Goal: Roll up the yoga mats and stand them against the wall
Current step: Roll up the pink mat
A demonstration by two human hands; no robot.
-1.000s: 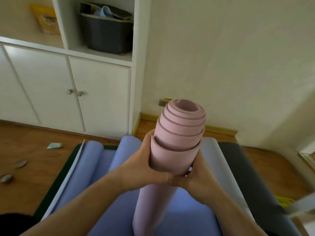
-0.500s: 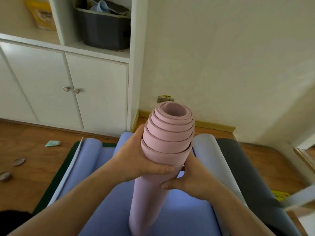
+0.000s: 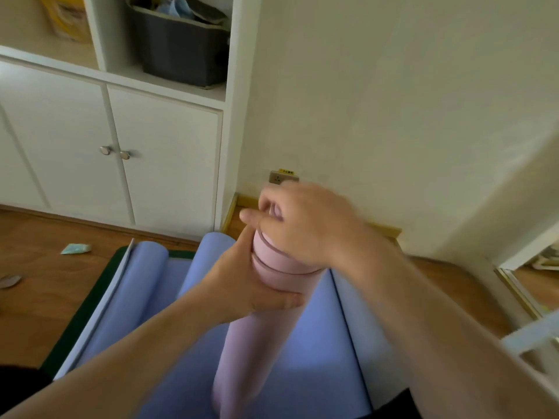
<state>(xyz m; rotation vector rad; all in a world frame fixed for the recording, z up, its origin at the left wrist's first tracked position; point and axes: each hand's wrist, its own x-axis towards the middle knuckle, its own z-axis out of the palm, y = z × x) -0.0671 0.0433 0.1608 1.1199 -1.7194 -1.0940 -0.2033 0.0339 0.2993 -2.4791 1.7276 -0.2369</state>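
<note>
1. Cream wall (image 3: pixel 393 86), matte plaster, fills 12 to 3 o'clock; a wood skirting strip runs along its foot.
2. White cabinet (image 3: pixel 90 146) at 9 to 11 o'clock: flat panel doors with two small round metal knobs, open shelf above holding a dark plastic bin (image 3: pixel 181 52) at 11 o'clock.
3. Wood floor (image 3: pixel 36 282), warm brown and smooth, at 8 to 9 o'clock, with a small pale green scrap (image 3: pixel 75 248) lying on it.
4. Blue mat (image 3: pixel 302 358), soft foam, spread flat across 6 o'clock, its far end curling into loose rolls at about 10 o'clock; a dark green edge shows beneath its left side.
5. Pink yoga mat (image 3: pixel 254 343), rolled to a tight cylinder with stepped layers at the top, stands nearly upright at frame centre on the blue mat, well short of the wall.
6. Right hand (image 3: pixel 305 225) lies over the top end of the roll, fingers curled around the rim and hiding the spiral opening. Half a second ago it gripped the roll's side, lower down.
7. Left hand (image 3: pixel 251 285) wraps the roll just under the top, thumb across the front, much as before.
8. Wall socket (image 3: pixel 279 177) at 12 o'clock, just behind the right hand's knuckles, partly blocked by them.
</note>
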